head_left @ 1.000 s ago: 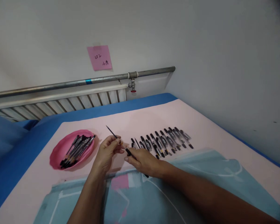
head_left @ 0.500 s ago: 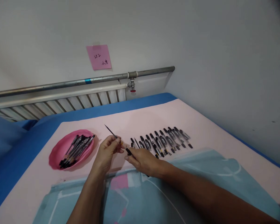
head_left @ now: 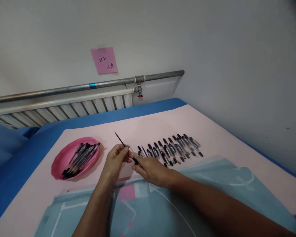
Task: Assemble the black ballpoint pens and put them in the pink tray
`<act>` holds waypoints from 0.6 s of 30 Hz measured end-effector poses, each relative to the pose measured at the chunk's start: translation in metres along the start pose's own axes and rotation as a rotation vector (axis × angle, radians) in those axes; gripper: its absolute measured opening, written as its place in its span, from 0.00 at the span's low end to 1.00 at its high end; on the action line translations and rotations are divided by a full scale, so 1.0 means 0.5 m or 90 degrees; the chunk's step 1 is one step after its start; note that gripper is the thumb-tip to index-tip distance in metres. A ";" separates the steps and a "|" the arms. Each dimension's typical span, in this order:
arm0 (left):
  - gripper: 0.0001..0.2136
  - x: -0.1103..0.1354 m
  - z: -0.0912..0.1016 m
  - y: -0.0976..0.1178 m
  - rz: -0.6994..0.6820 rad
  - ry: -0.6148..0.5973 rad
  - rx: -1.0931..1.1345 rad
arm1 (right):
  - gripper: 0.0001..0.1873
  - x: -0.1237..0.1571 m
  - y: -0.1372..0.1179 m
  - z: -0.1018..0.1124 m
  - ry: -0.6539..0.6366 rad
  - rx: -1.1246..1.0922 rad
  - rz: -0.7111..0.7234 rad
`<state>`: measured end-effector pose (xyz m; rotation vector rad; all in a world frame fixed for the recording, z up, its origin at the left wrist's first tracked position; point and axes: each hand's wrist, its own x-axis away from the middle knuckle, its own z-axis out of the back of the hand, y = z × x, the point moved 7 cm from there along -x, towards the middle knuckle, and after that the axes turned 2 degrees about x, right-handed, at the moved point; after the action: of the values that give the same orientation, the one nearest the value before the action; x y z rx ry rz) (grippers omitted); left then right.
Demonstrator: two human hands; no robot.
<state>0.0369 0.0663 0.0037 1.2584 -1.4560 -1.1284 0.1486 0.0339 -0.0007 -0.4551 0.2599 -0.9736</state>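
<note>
One slim, dark pen part (head_left: pixel 119 138) is held in front of the person above a pink table cover (head_left: pixel 138 126), its pointed tip aimed away and leftward. The left hand (head_left: pixel 115 160) pinches its middle between thumb and fingers; the right hand (head_left: pixel 149 169) grips one black piece (head_left: pixel 135 160) at the near end, probably so both stay in line and steady. Whether the two pieces join is unclear. Right of the hands, pen pieces (head_left: pixel 172 149) lie in slanting rows, perhaps for easy picking; they overlap too much to count. Left, one pink bowl (head_left: pixel 56 161) contains a bundle of pens (head_left: pixel 82 159), likewise uncountable, apparently to gather them together. One pink note (head_left: pixel 104 60) hangs on the wall.
</note>
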 end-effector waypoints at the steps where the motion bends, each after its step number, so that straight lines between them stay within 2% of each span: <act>1: 0.09 0.000 -0.001 0.000 -0.005 -0.005 -0.007 | 0.22 0.000 0.000 0.000 0.002 -0.004 -0.001; 4: 0.09 0.002 -0.011 -0.003 0.002 -0.048 -0.042 | 0.22 -0.001 0.001 0.005 0.024 -0.035 -0.004; 8: 0.09 0.008 -0.025 -0.004 0.013 -0.107 -0.070 | 0.17 -0.003 0.004 0.020 0.063 -0.084 -0.004; 11: 0.12 0.011 -0.021 0.002 0.009 -0.094 -0.085 | 0.15 -0.003 0.022 0.048 0.115 -0.111 -0.034; 14: 0.14 0.008 -0.018 -0.008 0.030 -0.082 -0.106 | 0.14 0.001 0.050 0.089 0.221 -0.142 -0.077; 16: 0.12 0.004 -0.021 -0.022 0.045 -0.082 -0.119 | 0.12 0.005 0.065 0.110 0.284 -0.158 -0.092; 18: 0.09 0.000 -0.025 -0.035 0.032 -0.078 -0.169 | 0.12 0.007 0.073 0.119 0.311 -0.165 -0.096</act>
<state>0.0526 0.0637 -0.0111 0.9780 -1.3657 -1.3355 0.2017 0.0636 0.0339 -0.4715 0.8080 -1.1986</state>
